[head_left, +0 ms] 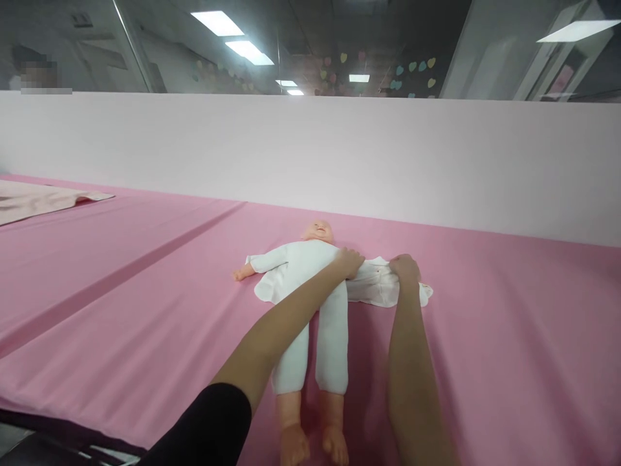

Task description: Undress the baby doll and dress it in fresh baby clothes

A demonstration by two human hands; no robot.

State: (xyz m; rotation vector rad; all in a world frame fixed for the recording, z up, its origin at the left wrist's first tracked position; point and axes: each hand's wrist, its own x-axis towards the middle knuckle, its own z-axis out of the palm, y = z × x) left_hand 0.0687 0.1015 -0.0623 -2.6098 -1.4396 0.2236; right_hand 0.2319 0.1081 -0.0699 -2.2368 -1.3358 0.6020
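Observation:
A baby doll in a white suit lies on its back on the pink sheet, head away from me and bare feet toward me. A white garment is spread out at its right side, and part of it shows under the doll's left side. My left hand reaches across the doll's chest, its fingers closed at the near end of that garment. Farther right, my right hand has its fingers closed on the garment's upper edge. The doll's arm on the right is not visible.
The pink sheet covers the table, with a long fold on the left. A pale pink cloth lies at the far left. Behind stands a white low wall with glass above it. The table's edge shows at lower left.

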